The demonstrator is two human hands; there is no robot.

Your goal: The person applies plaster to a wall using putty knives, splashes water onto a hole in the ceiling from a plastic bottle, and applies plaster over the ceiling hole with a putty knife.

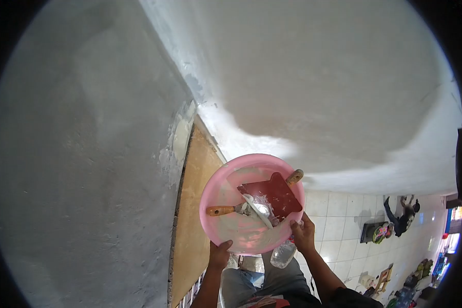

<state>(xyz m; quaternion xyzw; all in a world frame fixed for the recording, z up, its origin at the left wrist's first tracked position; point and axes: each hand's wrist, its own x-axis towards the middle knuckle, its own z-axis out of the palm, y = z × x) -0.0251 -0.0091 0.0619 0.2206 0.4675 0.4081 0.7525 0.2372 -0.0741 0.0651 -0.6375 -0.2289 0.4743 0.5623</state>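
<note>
Basin work first: I have the pink bowl raised in front of me below the grey ceiling, my left hand gripping its near rim and my right hand pinching the right rim. Inside lie a red trowel and a wooden-handled scraper in white plaster. I judge it best kept level, with both grips firm.

1. You have 1 view, from the camera worn on your head.
2. It faces forward and down, from high above the tiled floor.
3. It sits close to the pink basin, beside the grey wall.
</note>
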